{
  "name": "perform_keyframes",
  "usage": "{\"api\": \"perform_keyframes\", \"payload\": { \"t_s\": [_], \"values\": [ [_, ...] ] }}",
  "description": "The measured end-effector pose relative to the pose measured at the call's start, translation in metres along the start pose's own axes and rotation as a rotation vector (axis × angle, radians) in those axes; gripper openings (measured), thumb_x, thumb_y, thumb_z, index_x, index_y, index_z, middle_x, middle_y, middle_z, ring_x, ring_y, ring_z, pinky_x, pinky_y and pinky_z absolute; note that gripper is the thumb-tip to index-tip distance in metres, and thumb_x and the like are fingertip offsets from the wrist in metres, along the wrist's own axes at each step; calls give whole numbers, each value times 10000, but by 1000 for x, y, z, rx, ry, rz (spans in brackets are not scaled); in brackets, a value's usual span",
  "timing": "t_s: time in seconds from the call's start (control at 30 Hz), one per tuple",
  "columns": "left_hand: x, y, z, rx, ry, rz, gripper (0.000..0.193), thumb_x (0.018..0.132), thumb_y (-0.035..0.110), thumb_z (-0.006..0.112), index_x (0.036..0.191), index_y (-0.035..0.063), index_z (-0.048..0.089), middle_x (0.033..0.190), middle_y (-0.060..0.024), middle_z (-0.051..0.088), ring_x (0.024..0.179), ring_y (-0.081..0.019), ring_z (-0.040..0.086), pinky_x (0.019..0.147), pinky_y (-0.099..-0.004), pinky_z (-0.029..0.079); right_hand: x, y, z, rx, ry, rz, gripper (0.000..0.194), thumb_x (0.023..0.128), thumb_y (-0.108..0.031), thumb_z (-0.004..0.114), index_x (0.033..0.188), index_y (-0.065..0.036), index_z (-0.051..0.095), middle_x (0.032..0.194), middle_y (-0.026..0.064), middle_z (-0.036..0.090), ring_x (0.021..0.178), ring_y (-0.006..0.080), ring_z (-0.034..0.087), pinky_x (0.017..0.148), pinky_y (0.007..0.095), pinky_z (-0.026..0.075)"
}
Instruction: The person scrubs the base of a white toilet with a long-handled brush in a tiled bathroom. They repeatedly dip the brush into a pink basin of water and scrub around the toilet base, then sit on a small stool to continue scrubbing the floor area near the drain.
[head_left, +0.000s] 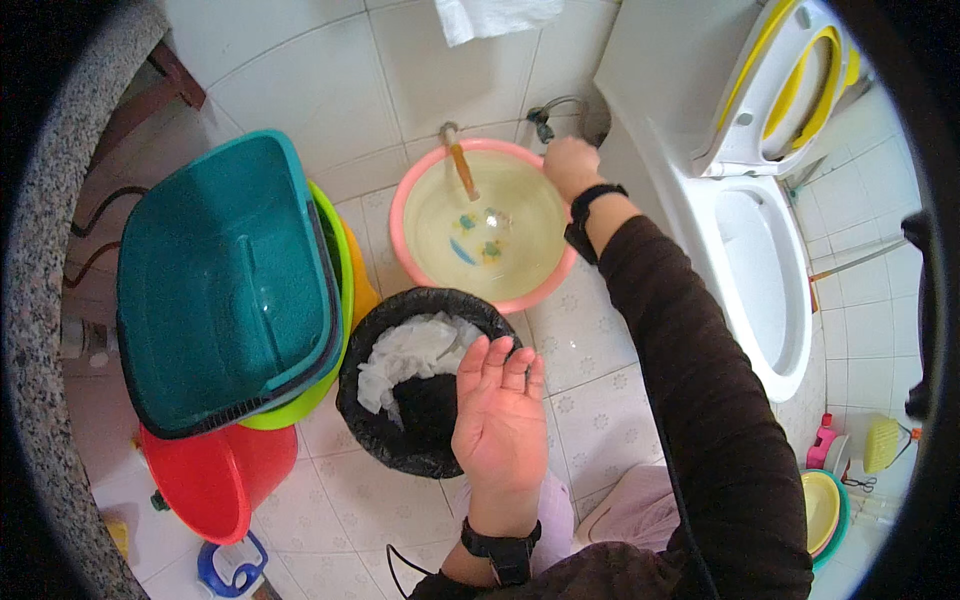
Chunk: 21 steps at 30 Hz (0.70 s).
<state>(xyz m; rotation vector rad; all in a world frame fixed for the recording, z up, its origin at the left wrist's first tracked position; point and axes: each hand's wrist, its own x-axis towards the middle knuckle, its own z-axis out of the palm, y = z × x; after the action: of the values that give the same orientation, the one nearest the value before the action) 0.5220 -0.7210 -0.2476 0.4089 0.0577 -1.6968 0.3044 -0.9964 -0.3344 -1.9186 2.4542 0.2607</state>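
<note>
My right hand (571, 161) is curled over the upper right rim of a pink-rimmed plastic basin (402, 251). Its fingers are hidden, so I cannot tell whether they grip the rim. The pale inside of the basin bears printed figures and appears to hold clear water. Over the basin's back edge reaches a wall tap (450, 135) with a brownish tube on its end. My left hand (501, 420) is palm up with nothing in it, above the right side of a waste bin (427, 454) lined with a black bag. White crumpled tissue (409, 349) lies in the bin.
Left stand a teal tub (225, 292) over a lime-green basin (339, 262), and a tilted red bucket (217, 480). A blue-handled container (232, 566) is below. On the right is a toilet (757, 277) with its lid up. A hose valve (541, 120) sits by the wall.
</note>
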Motion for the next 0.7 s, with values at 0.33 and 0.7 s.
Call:
{"api": "perform_keyframes", "payload": {
  "t_s": [0.33,0.7],
  "values": [
    [-13,15,2,-76,-47,71,382,843,121,477,1220,63,462,1177,-94,504,1063,-249,474,1018,-424,297,-25,-41,-14,-110,-137,-129,240,826,-142,528,1001,-64,673,1037,139,646,957,287,630,744,378,518],
    [-7,-15,4,2,-45,-35,385,844,156,488,1221,79,467,1187,-84,510,1057,-236,477,1022,-429,272,-50,-17,-17,94,-144,-20,266,807,-133,526,1031,-71,656,1055,127,642,962,274,631,754,365,524]
  ]
}}
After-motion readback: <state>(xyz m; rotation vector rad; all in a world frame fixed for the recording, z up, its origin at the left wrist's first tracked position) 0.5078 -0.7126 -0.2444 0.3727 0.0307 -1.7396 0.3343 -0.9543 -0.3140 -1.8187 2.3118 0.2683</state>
